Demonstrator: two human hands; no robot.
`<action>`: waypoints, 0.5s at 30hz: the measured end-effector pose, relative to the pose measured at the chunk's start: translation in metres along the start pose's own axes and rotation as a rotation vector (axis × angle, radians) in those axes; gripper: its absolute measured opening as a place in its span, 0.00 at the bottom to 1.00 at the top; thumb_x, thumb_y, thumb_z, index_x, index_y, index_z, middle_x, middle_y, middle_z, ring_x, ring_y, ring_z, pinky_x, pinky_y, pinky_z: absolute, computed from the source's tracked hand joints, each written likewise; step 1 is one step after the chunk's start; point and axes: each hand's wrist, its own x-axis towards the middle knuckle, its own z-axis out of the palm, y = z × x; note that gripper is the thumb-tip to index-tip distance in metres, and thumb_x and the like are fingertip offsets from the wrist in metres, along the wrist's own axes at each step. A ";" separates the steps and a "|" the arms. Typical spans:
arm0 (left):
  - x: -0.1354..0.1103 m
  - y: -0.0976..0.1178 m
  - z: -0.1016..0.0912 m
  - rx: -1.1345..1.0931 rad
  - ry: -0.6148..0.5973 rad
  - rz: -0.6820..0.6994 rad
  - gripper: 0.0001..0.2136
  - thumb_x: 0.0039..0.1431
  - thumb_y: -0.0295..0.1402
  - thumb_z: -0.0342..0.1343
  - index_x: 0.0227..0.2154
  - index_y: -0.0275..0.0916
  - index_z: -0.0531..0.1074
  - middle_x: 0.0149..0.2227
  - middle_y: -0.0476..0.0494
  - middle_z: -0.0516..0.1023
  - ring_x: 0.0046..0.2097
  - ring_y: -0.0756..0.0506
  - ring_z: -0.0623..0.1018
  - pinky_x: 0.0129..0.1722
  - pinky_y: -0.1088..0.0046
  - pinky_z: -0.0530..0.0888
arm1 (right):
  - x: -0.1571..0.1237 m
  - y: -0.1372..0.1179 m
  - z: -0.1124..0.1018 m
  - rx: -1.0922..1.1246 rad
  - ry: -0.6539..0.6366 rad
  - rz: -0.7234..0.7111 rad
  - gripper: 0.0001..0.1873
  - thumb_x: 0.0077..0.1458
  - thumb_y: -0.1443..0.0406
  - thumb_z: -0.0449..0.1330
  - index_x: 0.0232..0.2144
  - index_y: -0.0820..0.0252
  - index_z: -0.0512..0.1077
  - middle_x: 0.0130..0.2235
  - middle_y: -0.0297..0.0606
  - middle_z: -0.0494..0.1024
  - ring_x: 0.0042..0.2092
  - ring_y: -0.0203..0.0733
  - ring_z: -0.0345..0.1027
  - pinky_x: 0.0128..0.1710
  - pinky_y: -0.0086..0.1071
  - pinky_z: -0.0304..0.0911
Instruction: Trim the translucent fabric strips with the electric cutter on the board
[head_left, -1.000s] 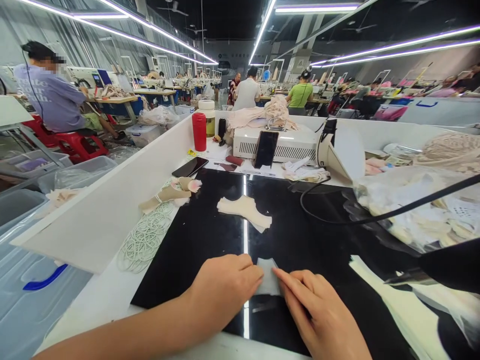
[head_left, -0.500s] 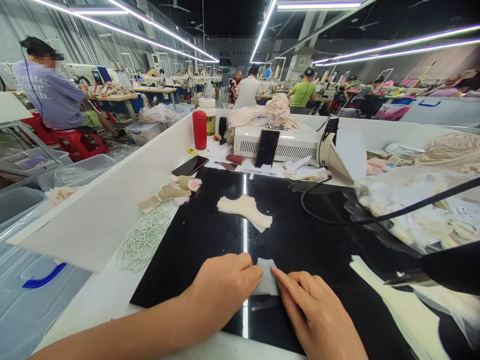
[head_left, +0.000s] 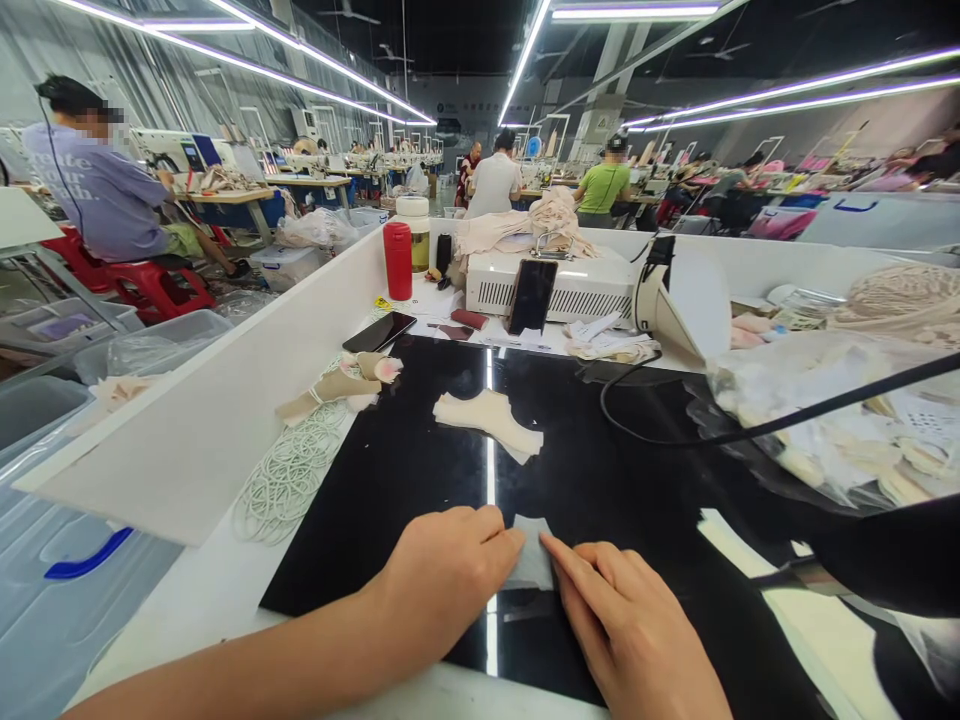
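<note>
A small, thin, pale grey piece of fabric [head_left: 533, 556] lies on the glossy black board [head_left: 390, 480] between my hands. My left hand [head_left: 457, 565] rests on the left edge of this piece, its fingers curled and closed. From the right, my right hand [head_left: 630, 610] presses the other edge, with forefinger stretched and thumb close beneath. The fingertips hide part of both edges. Farther back on the board lies a stack of cream, waisted cut pieces [head_left: 489, 422], apart from both hands.
Cream strips [head_left: 825, 640] lie at right under a dark tool [head_left: 892, 555] with a pointed metal end. A black cable [head_left: 810, 410] crosses above the board. A bag of scraps [head_left: 847, 410] sits beyond. Tangled pale cord [head_left: 292, 480] lies at left; a white machine [head_left: 480, 290] stands behind.
Both hands and the grey fabric piece stay practically in place. At the right edge, the dark tool has shifted left and slightly downward over the cream strips.
</note>
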 end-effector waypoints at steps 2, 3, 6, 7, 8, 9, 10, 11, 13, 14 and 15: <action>-0.001 0.000 0.000 0.009 0.007 0.002 0.12 0.72 0.22 0.54 0.31 0.41 0.64 0.28 0.53 0.65 0.26 0.48 0.67 0.24 0.69 0.59 | 0.001 0.000 0.000 -0.009 0.003 -0.007 0.21 0.80 0.61 0.43 0.55 0.63 0.74 0.34 0.37 0.74 0.29 0.40 0.68 0.29 0.37 0.65; -0.001 0.001 0.000 0.009 0.010 0.002 0.12 0.72 0.23 0.54 0.31 0.41 0.64 0.28 0.53 0.65 0.26 0.48 0.67 0.24 0.69 0.59 | 0.001 -0.001 -0.001 -0.013 0.004 -0.007 0.21 0.80 0.61 0.43 0.55 0.63 0.74 0.34 0.37 0.74 0.29 0.40 0.68 0.29 0.37 0.65; 0.001 0.001 -0.002 0.019 0.011 0.011 0.12 0.72 0.24 0.54 0.31 0.41 0.65 0.29 0.53 0.66 0.27 0.48 0.68 0.24 0.68 0.61 | 0.002 -0.002 -0.001 -0.017 0.008 -0.003 0.21 0.80 0.61 0.43 0.55 0.63 0.74 0.34 0.38 0.75 0.29 0.40 0.68 0.29 0.37 0.65; 0.002 0.001 -0.004 0.034 0.008 0.031 0.12 0.73 0.24 0.54 0.31 0.41 0.65 0.29 0.52 0.67 0.27 0.47 0.69 0.24 0.68 0.62 | 0.002 -0.002 -0.001 -0.012 0.008 -0.001 0.21 0.80 0.61 0.43 0.55 0.63 0.74 0.35 0.38 0.75 0.30 0.41 0.68 0.29 0.37 0.65; 0.003 0.001 -0.005 0.052 0.010 0.058 0.12 0.73 0.24 0.53 0.31 0.41 0.66 0.29 0.52 0.67 0.27 0.47 0.69 0.25 0.68 0.63 | 0.002 -0.002 -0.001 -0.006 0.008 0.002 0.21 0.80 0.61 0.43 0.55 0.62 0.74 0.35 0.38 0.75 0.30 0.41 0.68 0.29 0.37 0.65; 0.005 0.001 -0.007 0.072 0.019 0.082 0.11 0.73 0.24 0.53 0.32 0.40 0.68 0.29 0.51 0.69 0.28 0.47 0.70 0.26 0.68 0.65 | 0.002 -0.002 -0.001 0.002 0.009 0.004 0.21 0.80 0.61 0.43 0.55 0.62 0.74 0.34 0.38 0.75 0.30 0.41 0.68 0.30 0.37 0.65; 0.006 0.001 -0.009 0.087 0.037 0.102 0.10 0.74 0.25 0.52 0.34 0.39 0.70 0.30 0.50 0.71 0.30 0.46 0.72 0.27 0.68 0.67 | 0.003 -0.003 -0.001 0.008 0.009 0.007 0.21 0.80 0.60 0.43 0.55 0.62 0.74 0.34 0.38 0.75 0.30 0.41 0.68 0.30 0.37 0.65; 0.008 0.001 -0.011 0.092 0.056 0.113 0.08 0.75 0.26 0.51 0.37 0.38 0.71 0.32 0.49 0.73 0.32 0.46 0.74 0.30 0.67 0.69 | 0.003 -0.003 -0.001 0.013 0.011 0.010 0.21 0.80 0.60 0.43 0.55 0.61 0.74 0.34 0.38 0.75 0.30 0.41 0.68 0.30 0.37 0.64; 0.010 0.003 -0.014 0.077 0.102 0.119 0.08 0.78 0.29 0.49 0.44 0.36 0.74 0.37 0.47 0.77 0.38 0.45 0.77 0.36 0.66 0.74 | 0.003 -0.003 -0.001 0.021 0.018 0.012 0.21 0.80 0.60 0.44 0.54 0.61 0.74 0.34 0.38 0.75 0.30 0.42 0.68 0.30 0.37 0.64; 0.011 0.005 -0.015 0.063 0.119 0.128 0.09 0.79 0.30 0.49 0.46 0.35 0.74 0.39 0.46 0.78 0.41 0.45 0.78 0.40 0.66 0.75 | 0.004 -0.003 0.000 0.025 0.023 0.011 0.20 0.80 0.60 0.44 0.54 0.60 0.74 0.34 0.37 0.75 0.30 0.42 0.68 0.30 0.37 0.64; 0.012 0.006 -0.015 0.054 0.131 0.147 0.10 0.79 0.31 0.48 0.47 0.34 0.75 0.42 0.45 0.80 0.44 0.45 0.79 0.44 0.66 0.76 | 0.003 -0.002 0.000 0.030 0.029 0.010 0.20 0.80 0.60 0.44 0.54 0.60 0.74 0.34 0.37 0.75 0.30 0.42 0.68 0.30 0.37 0.64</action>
